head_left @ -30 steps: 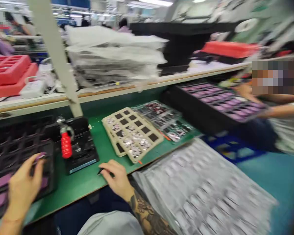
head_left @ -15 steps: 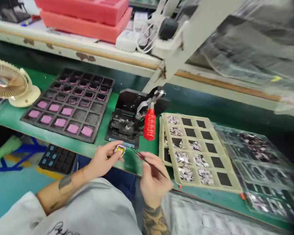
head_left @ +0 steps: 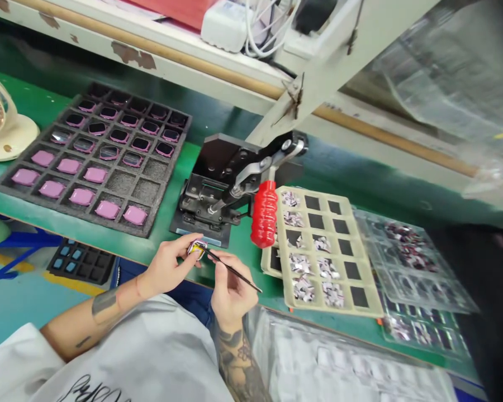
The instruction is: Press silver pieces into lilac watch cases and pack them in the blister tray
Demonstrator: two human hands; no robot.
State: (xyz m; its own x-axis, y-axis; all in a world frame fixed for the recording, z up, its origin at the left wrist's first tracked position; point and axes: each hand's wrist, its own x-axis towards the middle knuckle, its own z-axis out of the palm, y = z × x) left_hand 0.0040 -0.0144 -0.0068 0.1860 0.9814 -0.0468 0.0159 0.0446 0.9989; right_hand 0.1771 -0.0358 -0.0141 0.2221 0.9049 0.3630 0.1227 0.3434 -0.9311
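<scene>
My left hand (head_left: 171,263) is closed on a small pink watch case (head_left: 197,249), with something yellow showing inside its frame. My right hand (head_left: 233,287) pinches black tweezers (head_left: 238,273), whose tips reach to the watch case; whether they grip anything there is too small to make out. Just beyond both hands stands a black toggle clamp press (head_left: 207,204) with a red handle (head_left: 264,215). To the left, a dark foam tray (head_left: 121,181) holds several pink watch cases in its compartments, some showing black screens and others plain pink backs.
A cream tray (head_left: 375,298) with small white parts and black pads lies right of the press, partly over another tray. Farther right are clear plastic trays (head_left: 427,279). A beige fan (head_left: 8,134) stands at left. The white shelf post (head_left: 318,84) rises behind the press.
My right hand has come left, bringing the tweezers' tips to the watch case. My left hand still holds the case. The view has shifted closer and turned a little.
</scene>
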